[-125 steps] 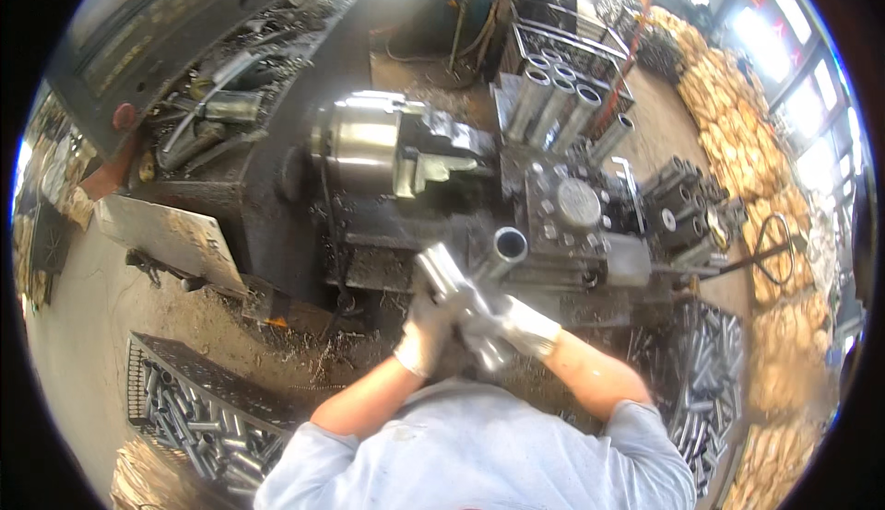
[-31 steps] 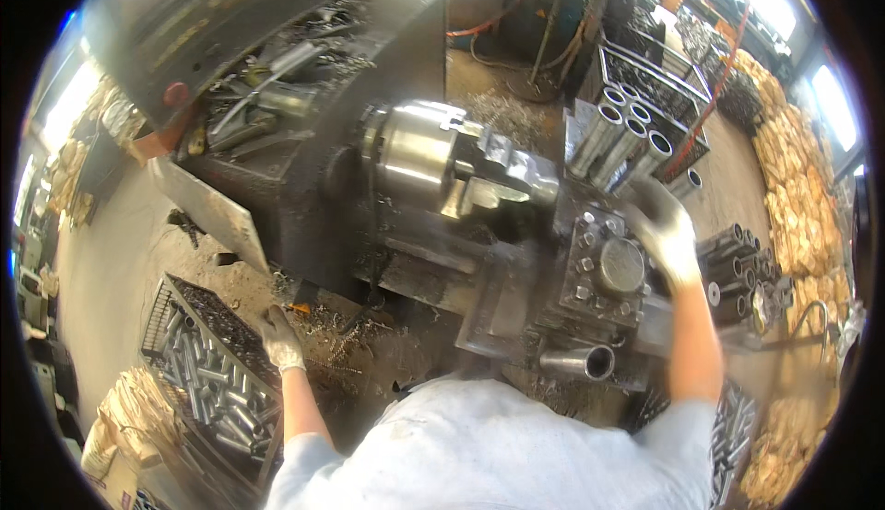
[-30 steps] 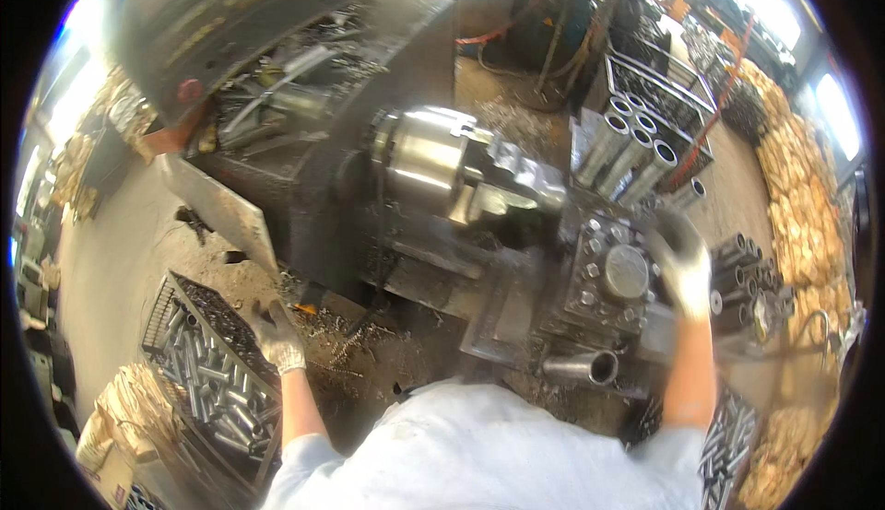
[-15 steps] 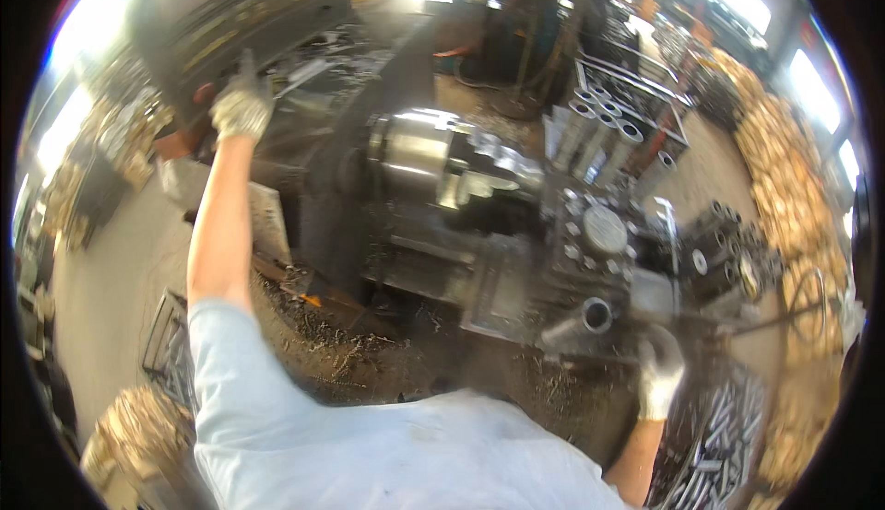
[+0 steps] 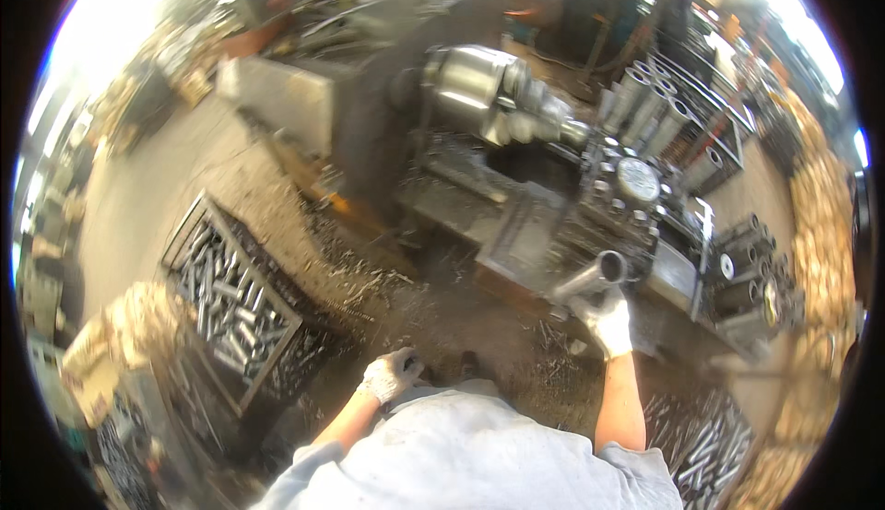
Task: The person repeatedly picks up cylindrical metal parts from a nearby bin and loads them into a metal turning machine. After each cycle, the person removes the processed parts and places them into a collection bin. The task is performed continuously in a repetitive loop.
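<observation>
My right hand point(image 5: 607, 324), in a whitish work glove, has its fingers round the near side of a grey metal tube point(image 5: 590, 276). The tube lies slanted at the front of the lathe's tool post point(image 5: 636, 181), its open end toward the upper right. My left hand point(image 5: 391, 375), also gloved, is low in front of my body with its fingers curled. A dark spot shows inside the curl; whether it is an object or a gap is unclear. Beyond the hands, a shiny chuck point(image 5: 470, 82) sits at the lathe's left end, slightly blurred.
At the left stands a metal crate point(image 5: 241, 303) of short metal pieces, beside a tan sack point(image 5: 138, 335). Several upright tubes point(image 5: 653, 109) stand behind the tool post, and more dark tubes point(image 5: 747, 261) at the right. Metal shavings point(image 5: 369, 280) litter the floor; loose rods point(image 5: 705, 445) lie lower right.
My left hand has come down from the far left, by the machine's head, to in front of my body. My right hand has moved left onto the metal tube. The view has shifted.
</observation>
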{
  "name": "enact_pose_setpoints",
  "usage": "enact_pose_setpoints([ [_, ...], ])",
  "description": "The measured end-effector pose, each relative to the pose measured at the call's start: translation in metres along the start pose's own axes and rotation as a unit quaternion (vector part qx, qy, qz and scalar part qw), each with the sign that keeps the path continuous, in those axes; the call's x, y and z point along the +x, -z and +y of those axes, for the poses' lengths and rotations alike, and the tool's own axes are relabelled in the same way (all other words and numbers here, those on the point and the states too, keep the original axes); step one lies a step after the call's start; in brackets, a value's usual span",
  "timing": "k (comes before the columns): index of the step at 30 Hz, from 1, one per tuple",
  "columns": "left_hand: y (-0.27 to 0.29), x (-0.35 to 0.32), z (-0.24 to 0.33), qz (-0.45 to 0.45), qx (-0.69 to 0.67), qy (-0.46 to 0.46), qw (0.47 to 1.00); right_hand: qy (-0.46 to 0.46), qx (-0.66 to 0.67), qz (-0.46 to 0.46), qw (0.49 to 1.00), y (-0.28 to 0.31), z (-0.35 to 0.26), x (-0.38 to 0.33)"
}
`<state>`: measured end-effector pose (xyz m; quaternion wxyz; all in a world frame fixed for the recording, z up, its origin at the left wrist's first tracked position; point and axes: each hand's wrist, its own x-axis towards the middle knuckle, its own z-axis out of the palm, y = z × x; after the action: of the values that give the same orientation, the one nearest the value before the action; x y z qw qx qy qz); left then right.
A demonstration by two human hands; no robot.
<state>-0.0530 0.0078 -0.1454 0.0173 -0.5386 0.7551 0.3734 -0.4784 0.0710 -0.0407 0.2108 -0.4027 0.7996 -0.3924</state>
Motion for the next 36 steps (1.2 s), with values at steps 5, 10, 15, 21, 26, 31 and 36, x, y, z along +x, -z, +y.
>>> enact_pose_setpoints([
  [5,-0.004,-0.084,-0.039,0.141,-0.014,0.017,0.99,0.123,0.084,-0.052,0.987,-0.064,-0.024,-0.026],
  [10,-0.037,-0.234,-0.108,0.227,-0.185,0.207,0.933,0.184,0.115,-0.35,0.912,-0.213,-0.078,-0.126],
  [15,-0.109,-0.411,-0.173,0.329,-0.262,0.45,0.788,0.392,-0.042,-0.601,0.695,-0.344,-0.165,-0.287],
  [21,-0.244,-0.531,-0.151,0.507,-0.372,0.624,0.464,0.467,0.024,-0.8,0.375,-0.397,-0.272,-0.499],
  [26,-0.378,-0.519,-0.102,0.722,-0.473,0.505,0.005,0.577,0.025,-0.789,0.21,-0.428,-0.334,-0.649],
  [31,-0.431,-0.538,-0.031,0.798,-0.18,0.296,-0.494,0.623,-0.032,-0.767,0.147,-0.469,-0.361,-0.755],
  [36,-0.433,-0.582,-0.002,0.554,-0.01,0.722,-0.415,0.667,-0.057,-0.742,0.041,-0.495,-0.389,-0.795],
])
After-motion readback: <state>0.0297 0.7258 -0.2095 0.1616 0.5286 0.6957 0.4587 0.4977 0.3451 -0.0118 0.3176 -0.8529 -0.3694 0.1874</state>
